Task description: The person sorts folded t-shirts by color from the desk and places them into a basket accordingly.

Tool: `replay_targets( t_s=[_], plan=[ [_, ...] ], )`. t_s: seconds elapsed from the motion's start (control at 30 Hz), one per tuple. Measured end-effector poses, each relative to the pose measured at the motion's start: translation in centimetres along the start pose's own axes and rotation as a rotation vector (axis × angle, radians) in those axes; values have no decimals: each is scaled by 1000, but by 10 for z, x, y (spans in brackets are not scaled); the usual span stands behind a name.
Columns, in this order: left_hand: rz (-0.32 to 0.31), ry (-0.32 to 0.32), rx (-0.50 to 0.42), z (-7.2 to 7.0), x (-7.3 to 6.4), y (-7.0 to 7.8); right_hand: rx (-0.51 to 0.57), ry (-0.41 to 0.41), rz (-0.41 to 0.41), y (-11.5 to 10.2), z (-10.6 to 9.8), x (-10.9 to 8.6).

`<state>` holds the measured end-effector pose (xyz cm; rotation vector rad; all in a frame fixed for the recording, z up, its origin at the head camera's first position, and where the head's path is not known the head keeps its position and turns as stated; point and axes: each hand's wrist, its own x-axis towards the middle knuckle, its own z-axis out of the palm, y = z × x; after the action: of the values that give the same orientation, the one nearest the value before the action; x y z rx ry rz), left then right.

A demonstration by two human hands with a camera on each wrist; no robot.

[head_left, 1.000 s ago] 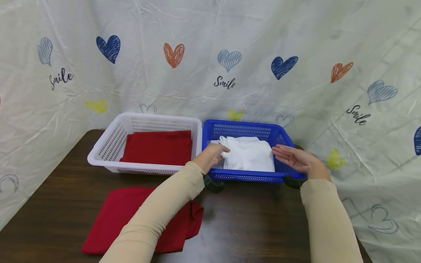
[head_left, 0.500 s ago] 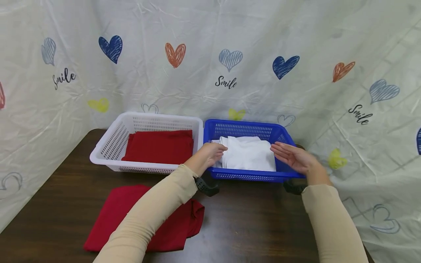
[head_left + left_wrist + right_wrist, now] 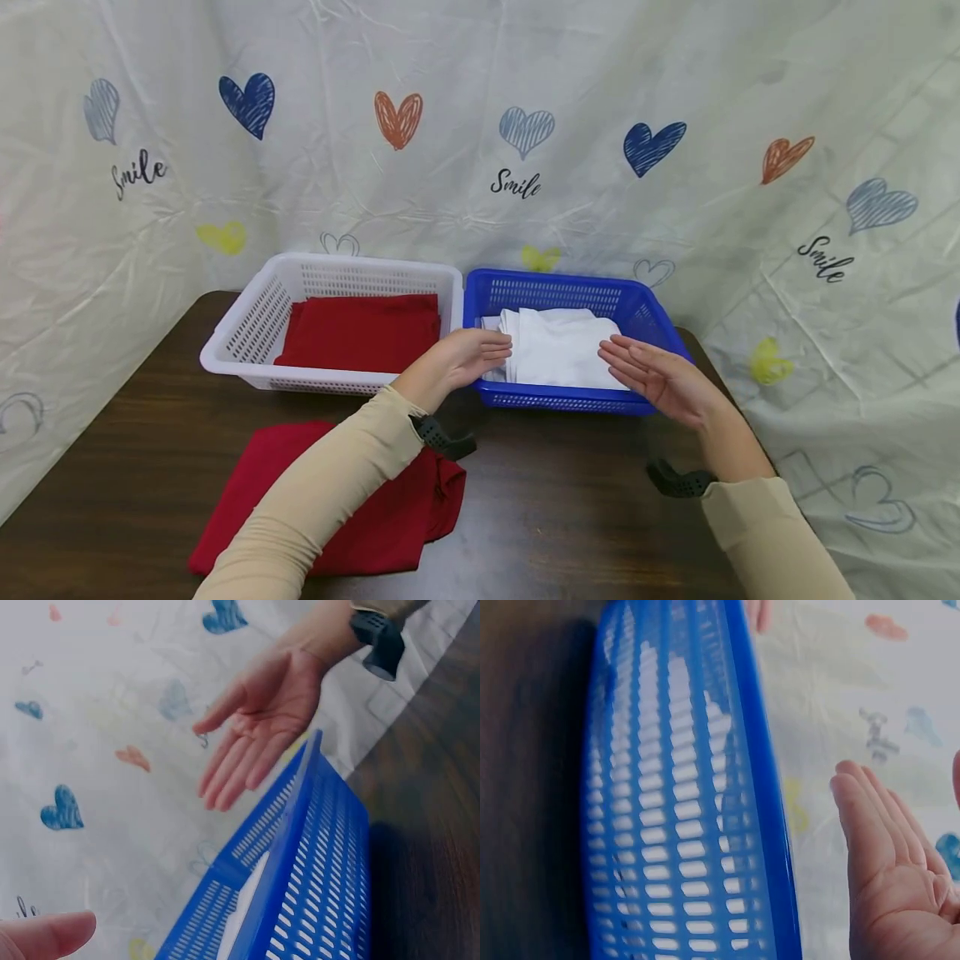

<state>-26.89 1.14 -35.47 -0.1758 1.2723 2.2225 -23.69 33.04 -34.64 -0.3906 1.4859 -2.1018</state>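
Folded white cloth lies inside the blue basket in the head view. My left hand is above the basket's front left corner, fingers straight and holding nothing. Over the front right part of the basket is my right hand, its fingers extended, palm turned inward. The left wrist view shows the right hand flat and apart from the basket wall. In the right wrist view the right hand stays beside the basket rim.
A white basket with folded red cloth stands left of the blue one. More red cloth lies on the dark table, partly under the left sleeve. A heart-printed sheet hangs behind.
My left hand has let go of the white cloth's left edge, straightened its fingers and drawn back left. The right hand has pulled back toward me. The cloth stays in the basket.
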Motion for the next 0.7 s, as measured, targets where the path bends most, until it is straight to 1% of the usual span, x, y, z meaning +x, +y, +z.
replay_targets(
  t_s=[0.1,0.23,0.4,0.47,0.57,0.63,0.7],
  plan=[
    [-3,-33,-8,-4,-10,1,34,-49,-20,9,10,-6],
    [0,-56,-3,-9,-21,1,129,-108,-33,21,22,-13],
    [11,-107,16,-14,-34,0,229,-175,-23,33,40,-19],
    [15,-121,24,-16,-39,0,248,-175,-16,37,48,-20],
    [15,-133,42,-21,-47,-1,247,-157,-16,44,60,-22],
    [11,-139,53,-25,-53,-3,222,-127,-12,49,69,-24],
    [10,-143,64,-30,-59,-5,176,-81,-2,54,77,-25]
  ],
)
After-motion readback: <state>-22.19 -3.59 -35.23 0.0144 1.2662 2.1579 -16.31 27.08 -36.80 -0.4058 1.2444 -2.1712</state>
